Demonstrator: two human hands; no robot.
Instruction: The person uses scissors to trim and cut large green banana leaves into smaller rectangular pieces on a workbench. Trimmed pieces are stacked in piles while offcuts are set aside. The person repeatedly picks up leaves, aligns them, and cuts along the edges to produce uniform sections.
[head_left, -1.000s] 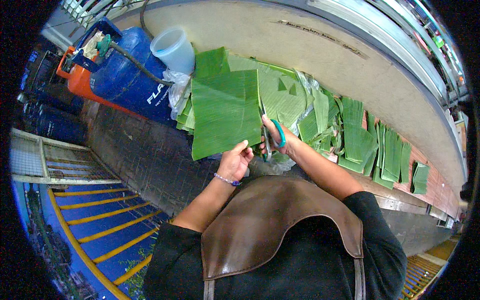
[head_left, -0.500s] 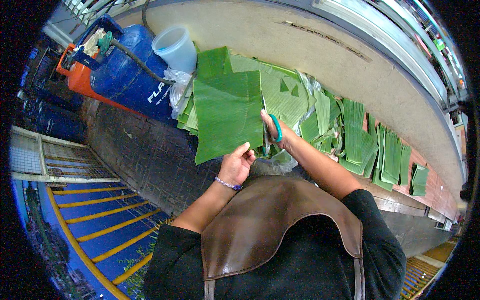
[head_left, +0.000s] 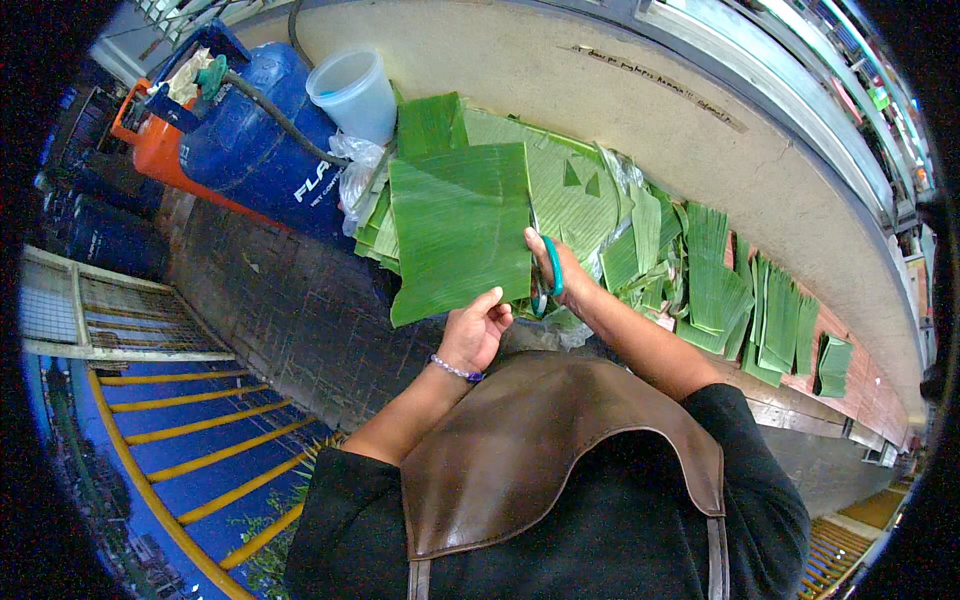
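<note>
My left hand (head_left: 478, 330) pinches the lower edge of a large, roughly square piece of banana leaf (head_left: 460, 225) and holds it up. A pair of scissors with teal handles (head_left: 553, 266) is gripped in my right hand (head_left: 562, 272). Their blades lie along the leaf's right edge, pointing away from me. Behind the held piece, a pile of banana leaves (head_left: 545, 165) with small cut scraps on it spreads against the wall. I cannot make out whether the blades are closed.
A blue gas cylinder (head_left: 260, 140) with a hose stands at the left, an orange one (head_left: 160, 150) beside it. A translucent bucket (head_left: 355, 100) sits behind the leaves. Cut leaf stacks (head_left: 775, 315) line the reddish ledge (head_left: 865, 375) at right. Yellow railings (head_left: 190, 460) rise at lower left.
The leaf and both hands have shifted very slightly in view, along with the whole scene. My grip on the leaf and the scissors is the same.
</note>
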